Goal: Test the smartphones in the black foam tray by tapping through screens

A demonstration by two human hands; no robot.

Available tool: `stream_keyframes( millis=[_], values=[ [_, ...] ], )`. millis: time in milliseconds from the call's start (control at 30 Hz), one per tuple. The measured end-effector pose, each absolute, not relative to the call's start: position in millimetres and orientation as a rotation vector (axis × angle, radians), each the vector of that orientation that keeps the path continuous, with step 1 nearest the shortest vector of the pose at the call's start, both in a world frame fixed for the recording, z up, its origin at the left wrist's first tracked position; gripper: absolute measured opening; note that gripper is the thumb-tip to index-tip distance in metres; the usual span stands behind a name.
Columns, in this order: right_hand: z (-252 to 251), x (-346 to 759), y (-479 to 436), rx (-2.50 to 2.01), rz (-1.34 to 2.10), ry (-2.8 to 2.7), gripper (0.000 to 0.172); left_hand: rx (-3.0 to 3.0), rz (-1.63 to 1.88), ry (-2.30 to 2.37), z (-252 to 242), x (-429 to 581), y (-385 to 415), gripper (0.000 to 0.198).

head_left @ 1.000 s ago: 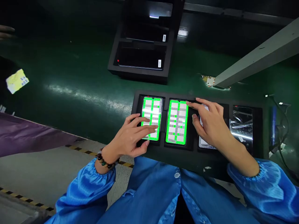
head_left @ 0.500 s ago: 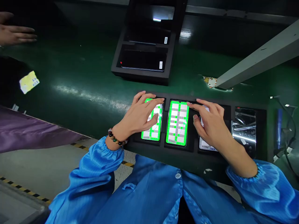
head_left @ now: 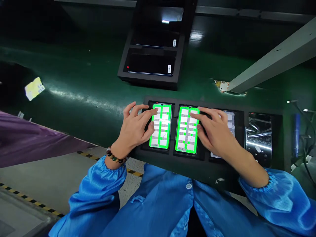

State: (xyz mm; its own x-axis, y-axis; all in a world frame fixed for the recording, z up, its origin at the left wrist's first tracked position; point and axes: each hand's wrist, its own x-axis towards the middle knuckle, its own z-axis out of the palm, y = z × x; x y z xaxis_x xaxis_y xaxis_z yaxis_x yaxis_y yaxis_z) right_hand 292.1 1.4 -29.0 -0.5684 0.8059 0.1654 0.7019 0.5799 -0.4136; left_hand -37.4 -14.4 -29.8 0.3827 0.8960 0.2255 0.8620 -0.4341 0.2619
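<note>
On the green table (head_left: 98, 74), a black tray (head_left: 174, 128) bears the leftmost smartphone (head_left: 163, 131) and the second smartphone (head_left: 185, 135) side by side, both lit green and white. The left hand (head_left: 133, 128) has its fingers spread, index tip over the leftmost one's upper left; the right hand (head_left: 217, 133), fingers also spread, reaches over the second's upper right, partly hiding the third smartphone (head_left: 231, 119).
</note>
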Motion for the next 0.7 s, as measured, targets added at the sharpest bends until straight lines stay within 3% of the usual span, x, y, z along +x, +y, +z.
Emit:
stream_keyframes(
  millis=[167,700],
  values=[
    [-29.9,269.8,-2.2,-1.083,0.462,-2.566,0.051,2.555,0.546,1.692,-29.2,-40.9,-31.5,0.041],
    [-22.9,284.1,-10.6,-1.292,0.335,-2.481,0.036,2.54,0.53,1.501,-27.2,-20.8,-18.4,0.04]
  ],
)
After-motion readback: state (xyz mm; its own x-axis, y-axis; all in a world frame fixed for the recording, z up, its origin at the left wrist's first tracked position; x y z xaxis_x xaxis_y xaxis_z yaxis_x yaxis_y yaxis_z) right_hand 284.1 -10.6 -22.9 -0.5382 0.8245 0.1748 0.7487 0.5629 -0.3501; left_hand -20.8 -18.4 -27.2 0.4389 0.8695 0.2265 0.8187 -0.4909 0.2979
